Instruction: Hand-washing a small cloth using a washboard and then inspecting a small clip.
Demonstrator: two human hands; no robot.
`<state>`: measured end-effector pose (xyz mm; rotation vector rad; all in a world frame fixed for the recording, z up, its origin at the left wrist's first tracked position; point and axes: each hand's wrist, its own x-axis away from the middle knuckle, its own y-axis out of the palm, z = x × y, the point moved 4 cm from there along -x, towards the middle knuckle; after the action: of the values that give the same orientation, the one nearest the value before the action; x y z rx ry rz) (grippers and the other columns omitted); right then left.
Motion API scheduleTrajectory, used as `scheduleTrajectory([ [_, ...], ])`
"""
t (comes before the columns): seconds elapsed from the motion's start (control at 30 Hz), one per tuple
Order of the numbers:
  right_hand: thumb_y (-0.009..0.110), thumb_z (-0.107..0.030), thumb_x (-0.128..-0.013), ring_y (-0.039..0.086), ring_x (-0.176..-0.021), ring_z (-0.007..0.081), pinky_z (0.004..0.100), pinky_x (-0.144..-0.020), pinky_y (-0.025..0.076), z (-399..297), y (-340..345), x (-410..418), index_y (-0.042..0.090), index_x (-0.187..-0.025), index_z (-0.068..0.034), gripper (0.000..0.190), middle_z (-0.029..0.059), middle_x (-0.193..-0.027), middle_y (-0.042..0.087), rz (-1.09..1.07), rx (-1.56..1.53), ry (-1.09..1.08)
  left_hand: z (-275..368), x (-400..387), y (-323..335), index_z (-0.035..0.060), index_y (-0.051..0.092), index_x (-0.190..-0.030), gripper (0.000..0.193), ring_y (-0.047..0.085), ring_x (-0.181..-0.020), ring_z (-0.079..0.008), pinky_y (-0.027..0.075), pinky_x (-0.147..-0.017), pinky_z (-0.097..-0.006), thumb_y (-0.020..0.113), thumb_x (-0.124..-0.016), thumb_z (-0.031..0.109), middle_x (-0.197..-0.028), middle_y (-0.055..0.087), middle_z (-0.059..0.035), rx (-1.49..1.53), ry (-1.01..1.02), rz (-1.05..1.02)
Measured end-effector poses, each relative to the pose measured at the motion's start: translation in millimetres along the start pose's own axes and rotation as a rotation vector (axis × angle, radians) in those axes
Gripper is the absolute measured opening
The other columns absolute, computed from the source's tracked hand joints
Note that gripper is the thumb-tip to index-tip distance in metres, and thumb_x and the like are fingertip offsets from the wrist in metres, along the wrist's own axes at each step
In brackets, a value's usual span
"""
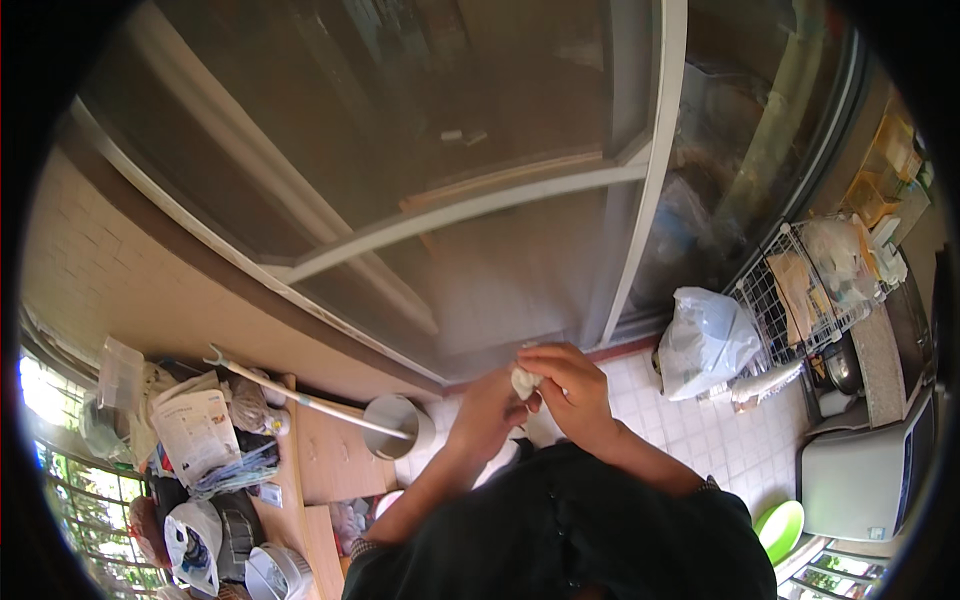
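My right hand (574, 386) pinches a small crumpled white cloth or tissue (525, 381) between thumb and fingers. The cloth lies against my left hand (484, 412), whose fingers are partly hidden by it and by the right hand. Whether the left fingers also grip the cloth cannot be told. Both hands are close together in front of my dark top. Beyond them stands a framed glass sliding door (465, 217).
On the left, a pole leans in a grey bin (397, 427) beside a wooden cabinet (341, 457) piled with newspaper and bags. At right are a white plastic bag (709, 345), a wire rack (787, 285), a grey appliance (855, 476) and a green basin (780, 529).
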<state>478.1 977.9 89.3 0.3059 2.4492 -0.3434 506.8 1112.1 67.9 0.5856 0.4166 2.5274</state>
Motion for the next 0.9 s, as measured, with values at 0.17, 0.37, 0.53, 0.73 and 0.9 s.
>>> scheduleTrajectory([
  [0.17,0.055,0.014,-0.077,0.067,-0.094,0.0287,0.033,-0.082,0.053,-6,5,-2,0.068,-0.102,0.0,0.031,0.0151,-0.105,0.068,0.08,0.107,0.063,-3,-12,-9,0.0051,0.059,-0.107,0.024,0.053,-0.075,-0.0079,0.033,-0.055,-0.019,0.051,-0.098,0.026,-0.089,0.058,-0.0011,0.245,-0.103,-0.128],
  [0.37,0.046,0.0,-0.096,0.065,-0.096,0.0166,0.03,-0.083,0.052,7,6,2,0.06,-0.117,0.001,0.025,0.0092,-0.106,0.068,0.176,-0.401,0.563,-8,-25,-21,0.0042,0.059,-0.114,0.02,0.053,-0.074,-0.0086,0.036,-0.057,-0.0192,0.048,-0.1,0.013,-0.1,0.064,-0.0064,0.278,-0.124,-0.225],
  [0.53,0.045,0.002,-0.095,0.065,-0.096,0.0162,0.0287,-0.087,0.05,9,-11,-4,0.058,-0.115,0.002,0.024,0.0103,-0.106,0.067,0.463,-0.378,0.415,-7,-24,-29,0.0016,0.057,-0.122,0.027,0.055,-0.084,-0.0103,0.048,-0.078,-0.0221,0.051,-0.098,0.012,-0.109,0.065,-0.0112,0.119,-0.251,-0.268],
  [0.73,0.046,-0.007,-0.096,0.062,-0.097,0.0164,0.0308,-0.089,0.049,25,-44,1,0.056,-0.119,0.001,0.026,0.0088,-0.107,0.065,0.677,-0.201,0.378,-13,-40,-34,0.005,0.056,-0.128,0.033,0.057,-0.08,-0.0122,0.045,-0.062,-0.0218,0.054,-0.096,0.011,-0.113,0.065,-0.0107,-0.308,-0.04,-0.441],
  [0.9,0.049,-0.003,-0.093,0.058,-0.084,0.0074,0.0223,-0.072,0.045,52,-80,17,0.063,-0.106,-0.002,0.019,0.0003,-0.091,0.063,0.8,-0.163,0.442,-14,-49,-48,0.0047,0.053,-0.124,0.032,0.049,-0.067,-0.0141,0.038,-0.049,-0.0223,0.053,-0.092,0.008,-0.088,0.058,-0.0093,0.311,-0.345,-0.323],
])
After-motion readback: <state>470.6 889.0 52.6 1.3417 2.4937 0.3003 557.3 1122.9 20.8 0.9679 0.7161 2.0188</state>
